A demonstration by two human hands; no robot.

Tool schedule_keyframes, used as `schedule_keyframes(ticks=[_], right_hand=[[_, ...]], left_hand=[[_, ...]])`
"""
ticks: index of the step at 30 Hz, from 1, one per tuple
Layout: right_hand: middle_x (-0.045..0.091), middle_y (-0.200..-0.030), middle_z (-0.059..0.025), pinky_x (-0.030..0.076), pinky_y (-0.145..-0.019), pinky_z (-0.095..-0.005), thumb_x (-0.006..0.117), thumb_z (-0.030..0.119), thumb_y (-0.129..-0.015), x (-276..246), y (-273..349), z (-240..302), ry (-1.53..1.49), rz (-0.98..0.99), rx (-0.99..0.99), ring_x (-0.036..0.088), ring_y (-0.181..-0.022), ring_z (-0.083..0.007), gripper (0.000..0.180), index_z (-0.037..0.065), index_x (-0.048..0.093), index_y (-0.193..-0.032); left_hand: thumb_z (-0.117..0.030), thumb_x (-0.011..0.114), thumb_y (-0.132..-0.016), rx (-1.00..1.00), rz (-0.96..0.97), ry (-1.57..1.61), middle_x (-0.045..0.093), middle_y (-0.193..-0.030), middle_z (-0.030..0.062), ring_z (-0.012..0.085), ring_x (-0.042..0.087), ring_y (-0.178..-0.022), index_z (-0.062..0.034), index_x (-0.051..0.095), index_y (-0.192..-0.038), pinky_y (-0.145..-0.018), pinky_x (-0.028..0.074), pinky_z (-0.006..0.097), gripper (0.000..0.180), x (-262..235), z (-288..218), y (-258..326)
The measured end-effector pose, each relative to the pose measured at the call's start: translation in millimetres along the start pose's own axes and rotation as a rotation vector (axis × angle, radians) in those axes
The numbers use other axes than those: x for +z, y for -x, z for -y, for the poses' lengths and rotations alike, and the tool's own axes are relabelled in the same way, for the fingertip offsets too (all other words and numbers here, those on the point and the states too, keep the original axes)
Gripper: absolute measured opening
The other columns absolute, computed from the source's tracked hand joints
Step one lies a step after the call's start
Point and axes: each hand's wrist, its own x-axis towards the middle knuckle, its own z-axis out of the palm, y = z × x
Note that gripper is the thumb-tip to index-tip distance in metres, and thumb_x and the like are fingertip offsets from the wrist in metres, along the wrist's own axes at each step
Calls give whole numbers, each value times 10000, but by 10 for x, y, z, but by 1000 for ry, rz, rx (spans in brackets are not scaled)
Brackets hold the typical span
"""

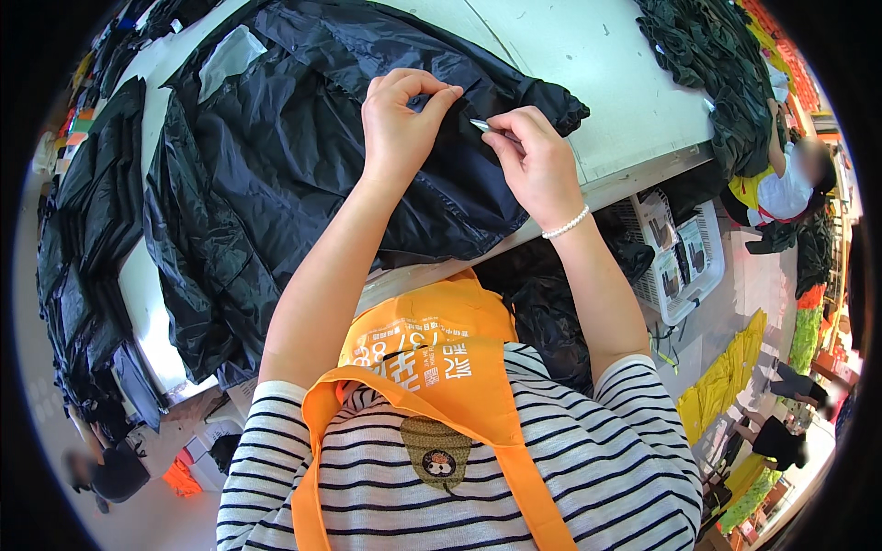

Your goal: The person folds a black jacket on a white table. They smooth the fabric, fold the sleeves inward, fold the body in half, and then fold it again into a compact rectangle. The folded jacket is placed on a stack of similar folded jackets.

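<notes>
Now left hand (397, 124) pinches black jacket (276, 156); right hand (537, 165) grips, seemingly, small metal snips (481, 126)

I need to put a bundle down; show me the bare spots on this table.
Bare white table lies beyond the right hand, between the black jacket and the dark green garment heap at the far right. The left side is crowded: jacket, then stacked black garments. The left hand pinches the jacket.

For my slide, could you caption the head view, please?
Left hand pinches shiny black garment; right hand holds small metal tool.
</notes>
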Motion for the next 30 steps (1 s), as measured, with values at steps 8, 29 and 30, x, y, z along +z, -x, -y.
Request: schedule_keyframes(ticks=[8,29,30], right_hand=[[603,-916,-56,507,-637,-315,681,146,-818,-105,-125,68,104,27,-51,628,-746,-251,156,66,612,-935],[583,-866,-62,500,-658,-352,660,130,-809,-96,-374,78,347,129,-168,615,-783,-259,106,69,616,-882],[582,-862,-62,499,-660,-351,659,125,-807,-92,-381,78,355,122,-200,615,-782,-257,102,68,618,-882]], left_hand=[[-158,756,-769,-452,121,411,640,-680,7,87,543,-638,-4,705,-793,-620,437,234,163,97,29,-33],[-154,742,-807,-552,253,393,667,-776,14,62,568,-715,6,709,-875,-689,451,200,178,97,-48,-112],[-154,740,-808,-557,252,393,667,-774,14,63,567,-713,6,709,-871,-687,450,199,174,95,-45,-112]])
